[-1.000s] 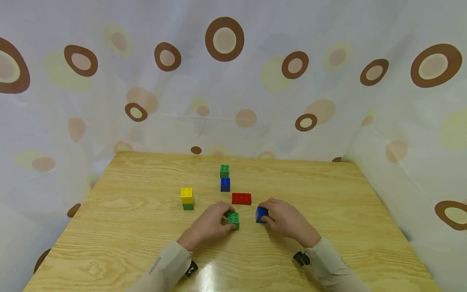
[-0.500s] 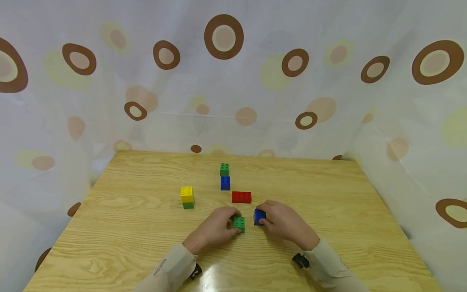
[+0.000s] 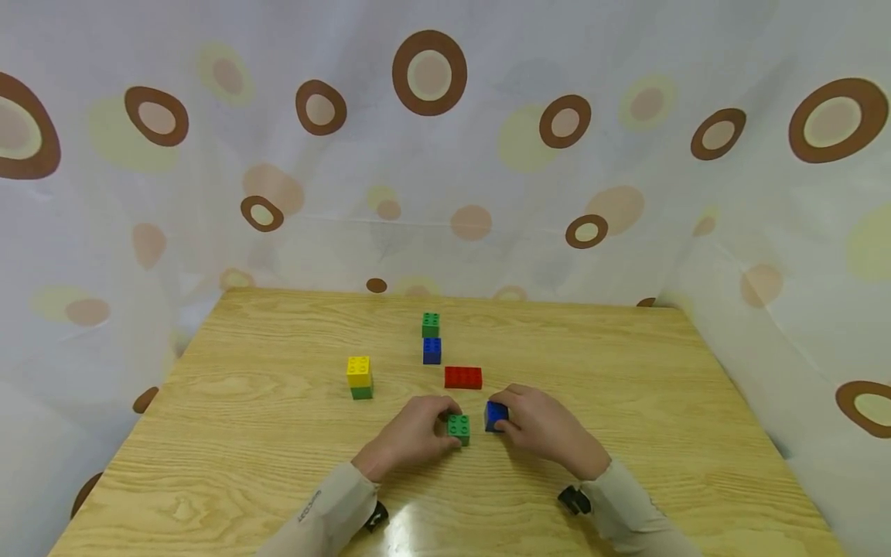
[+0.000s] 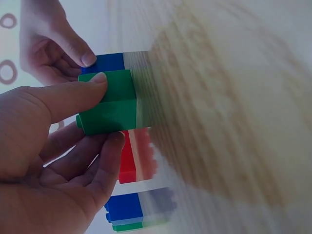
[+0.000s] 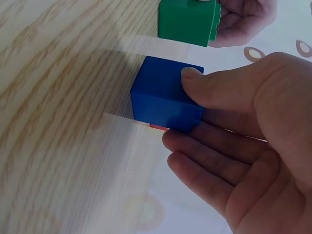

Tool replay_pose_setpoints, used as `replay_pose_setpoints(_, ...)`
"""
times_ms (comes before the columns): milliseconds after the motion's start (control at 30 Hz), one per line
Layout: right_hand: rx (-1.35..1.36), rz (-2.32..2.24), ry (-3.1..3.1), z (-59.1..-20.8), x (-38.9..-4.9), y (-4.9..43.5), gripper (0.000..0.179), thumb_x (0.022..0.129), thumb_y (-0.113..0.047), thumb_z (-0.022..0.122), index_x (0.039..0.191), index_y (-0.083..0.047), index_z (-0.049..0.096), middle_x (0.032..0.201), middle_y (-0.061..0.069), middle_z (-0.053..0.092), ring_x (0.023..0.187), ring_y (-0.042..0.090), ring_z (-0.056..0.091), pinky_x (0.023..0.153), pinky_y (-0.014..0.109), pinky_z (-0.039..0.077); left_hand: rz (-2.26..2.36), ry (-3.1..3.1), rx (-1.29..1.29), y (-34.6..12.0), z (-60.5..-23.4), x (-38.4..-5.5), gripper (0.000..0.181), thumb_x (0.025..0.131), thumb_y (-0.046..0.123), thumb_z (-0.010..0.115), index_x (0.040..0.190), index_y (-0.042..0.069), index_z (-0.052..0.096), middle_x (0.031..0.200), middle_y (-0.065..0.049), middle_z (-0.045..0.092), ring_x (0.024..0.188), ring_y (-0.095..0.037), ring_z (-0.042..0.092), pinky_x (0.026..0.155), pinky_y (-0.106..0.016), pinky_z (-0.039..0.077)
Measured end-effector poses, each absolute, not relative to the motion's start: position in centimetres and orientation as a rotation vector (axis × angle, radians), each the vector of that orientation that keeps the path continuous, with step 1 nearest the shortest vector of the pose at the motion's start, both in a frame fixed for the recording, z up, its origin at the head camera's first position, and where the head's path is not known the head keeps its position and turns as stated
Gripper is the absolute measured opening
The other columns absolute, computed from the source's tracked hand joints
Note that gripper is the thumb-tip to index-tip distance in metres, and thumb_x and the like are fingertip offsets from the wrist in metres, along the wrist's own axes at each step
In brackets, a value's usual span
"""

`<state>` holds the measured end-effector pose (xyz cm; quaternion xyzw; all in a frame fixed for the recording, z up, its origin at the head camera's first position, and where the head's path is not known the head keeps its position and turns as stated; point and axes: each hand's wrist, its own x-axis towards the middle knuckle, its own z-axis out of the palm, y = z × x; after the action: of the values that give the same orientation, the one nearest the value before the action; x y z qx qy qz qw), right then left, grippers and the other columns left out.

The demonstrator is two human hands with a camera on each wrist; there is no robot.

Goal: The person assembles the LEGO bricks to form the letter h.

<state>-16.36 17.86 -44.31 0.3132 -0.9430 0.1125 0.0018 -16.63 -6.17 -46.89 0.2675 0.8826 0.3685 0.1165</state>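
My left hand pinches a green toy brick between thumb and fingers, its studs facing up in the head view. To the right, my right hand grips a blue toy brick the same way, thumb on the near side. The two bricks stand side by side on the table with a small gap between them. Just behind them lies a long red brick.
Farther back stand a second blue brick and another green brick, one behind the other. A yellow brick sits on top of a green one at left. Patterned curtain surrounds the wooden table.
My left hand has slid the green brick rightward and slightly toward me, narrowing the gap to the blue brick. The right hand has shifted a little left and nearer with its brick.
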Motion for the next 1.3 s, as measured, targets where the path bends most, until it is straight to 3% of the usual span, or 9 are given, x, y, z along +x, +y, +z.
replay_pose_setpoints(367,0.981,0.351,-2.982,-44.2,-16.6,17.9,0.034,0.09,-0.018,0.078,0.119,-0.004,0.07,0.109,0.008,0.071,0.094,0.021,0.07,0.08,0.038,0.059,1.097,2.571,0.771,-6.3,-47.1,-16.9,0.032,0.085,0.017,0.084,0.113,0.009,0.071,0.101,0.002,0.071,0.088,-0.006,0.06,0.08,-0.022,0.05)
replay_pose_setpoints(967,0.932,0.381,-2.961,-43.2,-16.9,17.8,0.034,0.092,-0.021,0.076,0.121,-0.005,0.069,0.111,0.007,0.071,0.096,0.021,0.07,0.08,0.037,0.059,1.127,2.537,0.705,-6.3,-47.3,-17.1,0.031,0.084,0.017,0.084,0.112,0.01,0.072,0.098,0.005,0.07,0.085,-0.006,0.059,0.078,-0.022,0.05)
replay_pose_setpoints(1300,1.097,0.478,-2.85,-40.8,-17.0,16.9,0.037,0.094,-0.025,0.075,0.126,-0.008,0.068,0.11,0.003,0.071,0.095,0.019,0.07,0.08,0.034,0.059,1.135,2.525,0.643,-6.3,-47.4,-17.2,0.034,0.083,0.02,0.085,0.112,0.008,0.073,0.096,0.005,0.069,0.083,-0.008,0.057,0.076,-0.023,0.05)
